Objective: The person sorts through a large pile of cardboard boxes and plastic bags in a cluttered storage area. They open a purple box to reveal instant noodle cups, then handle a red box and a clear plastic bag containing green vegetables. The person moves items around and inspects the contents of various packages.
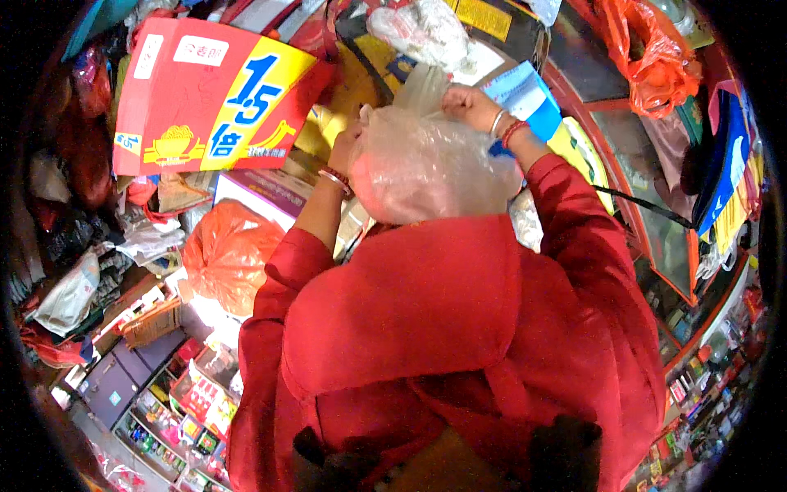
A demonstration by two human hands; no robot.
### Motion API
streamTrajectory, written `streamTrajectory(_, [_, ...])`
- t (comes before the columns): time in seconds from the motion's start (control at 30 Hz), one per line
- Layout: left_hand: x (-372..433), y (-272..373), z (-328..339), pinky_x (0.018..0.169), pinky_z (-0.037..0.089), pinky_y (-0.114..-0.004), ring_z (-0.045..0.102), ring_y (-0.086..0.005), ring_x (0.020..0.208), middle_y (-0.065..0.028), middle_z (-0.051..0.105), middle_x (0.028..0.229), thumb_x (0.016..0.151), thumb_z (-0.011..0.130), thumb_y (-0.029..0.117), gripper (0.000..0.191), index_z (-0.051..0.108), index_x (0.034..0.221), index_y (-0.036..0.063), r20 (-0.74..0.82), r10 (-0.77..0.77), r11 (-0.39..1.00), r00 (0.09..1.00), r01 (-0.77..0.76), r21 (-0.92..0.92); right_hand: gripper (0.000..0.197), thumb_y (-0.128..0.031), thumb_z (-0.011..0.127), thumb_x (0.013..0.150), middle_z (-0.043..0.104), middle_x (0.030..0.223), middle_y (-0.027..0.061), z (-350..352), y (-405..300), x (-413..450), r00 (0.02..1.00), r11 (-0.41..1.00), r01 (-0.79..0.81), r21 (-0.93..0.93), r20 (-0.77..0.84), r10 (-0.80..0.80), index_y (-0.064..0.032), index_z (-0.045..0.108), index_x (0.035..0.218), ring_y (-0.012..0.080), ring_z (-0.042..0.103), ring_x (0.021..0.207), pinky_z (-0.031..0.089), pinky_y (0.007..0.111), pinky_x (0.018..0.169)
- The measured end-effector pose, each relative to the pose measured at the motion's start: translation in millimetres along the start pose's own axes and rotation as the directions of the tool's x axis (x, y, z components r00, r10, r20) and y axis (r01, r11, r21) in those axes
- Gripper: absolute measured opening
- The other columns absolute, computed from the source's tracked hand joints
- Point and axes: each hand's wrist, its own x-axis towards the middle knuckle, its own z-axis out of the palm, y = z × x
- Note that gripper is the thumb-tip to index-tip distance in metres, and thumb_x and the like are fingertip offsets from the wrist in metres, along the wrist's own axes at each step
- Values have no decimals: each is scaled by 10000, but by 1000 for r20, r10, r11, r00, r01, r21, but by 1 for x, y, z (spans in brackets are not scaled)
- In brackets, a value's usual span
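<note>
A translucent plastic bag (430, 166) bulges in front of my chest, with something pinkish showing dimly through it. I cannot tell what lies inside. My left hand (348, 142) grips the bag at its left side, its fingers partly hidden behind the plastic. At the upper right, my right hand (468, 106) has its fingers closed on the gathered film near the bag's top. Both wrists wear bracelets. A red and yellow instant-noodle carton (209, 101) stands close to my left hand. Beside my right hand is a blue and white packet (525, 101).
Left of my forearm sits a full orange plastic bag (230, 255). Another orange bag (648, 58) lies at the upper right, near a red-framed glass case (667, 227). A crumpled white bag (424, 31) is beyond my hands. Shelves of packaged goods (184, 424) show at the lower left.
</note>
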Motion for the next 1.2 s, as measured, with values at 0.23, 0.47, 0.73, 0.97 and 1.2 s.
streamTrajectory(0.23, [-21,48,-9,857,447,-318,550,-173,990,-94,587,1074,822,586,226,337,551,1100,39,208,208,965,956,-235,113,215,-83,550,870,588,968,-5,1,-37,-33,989,988,-122,99,-69,129,-38,568,1080,70,520,867,438,233,769])
streamTrajectory(0.47, [-66,21,-13,954,413,-342,487,-177,1125,-67,485,1252,857,576,217,483,402,1287,81,437,-290,488,851,525,-697,669,-355,572,844,413,1319,119,-8,-14,-120,933,875,-353,330,52,357,-100,273,1385,234,396,1220,380,353,969])
streamTrajectory(0.73, [-44,36,10,893,452,-335,544,-195,1030,-78,553,1164,860,557,179,384,488,1217,56,245,-116,882,963,213,-420,525,-147,569,825,524,1189,111,37,-6,-100,928,494,-258,830,72,366,-40,385,1304,191,541,1035,458,332,868])
streamTrajectory(0.97, [-10,-5,-3,887,455,-337,547,-195,1025,-82,558,1158,858,557,193,380,499,1208,55,57,-140,964,989,149,-222,418,-230,588,843,595,1088,83,-6,-13,-102,903,500,-271,823,36,429,-22,506,1196,164,569,1003,478,301,844])
streamTrajectory(1.2, [7,-55,7,880,457,-339,550,-194,1020,-86,563,1152,856,556,207,378,509,1199,55,-60,-149,988,987,145,-61,489,-273,607,829,551,1170,83,-16,35,-125,858,490,-220,844,-71,509,-34,461,1230,192,526,1065,411,321,923])
